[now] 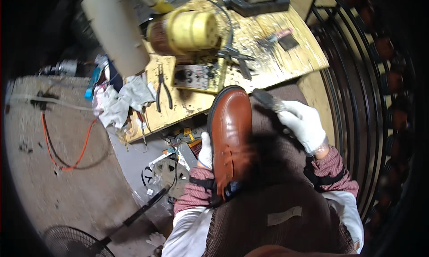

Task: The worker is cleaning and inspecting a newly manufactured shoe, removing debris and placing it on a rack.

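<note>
A shiny brown leather boot (232,118) with a dark sole is held over my lap, toe pointing away from me. My left hand (205,150), in a white glove, grips it at its left side, with the thumb showing and the other fingers hidden beneath. To the right of the toe, my gloved right hand (304,125) is closed on a small dark brush-like thing (267,99), slightly blurred. That thing is apart from the boot. The boot's laces and open top are toward me.
Beyond the boot, a stained wooden bench (268,69) carries pliers (163,89), a yellow container (192,31), an open box (194,77) and a dark pad (288,41). Crumpled rags (116,103) hang at its left edge. Black metal racks (357,118) stand at right; a fan (73,243) at lower left.
</note>
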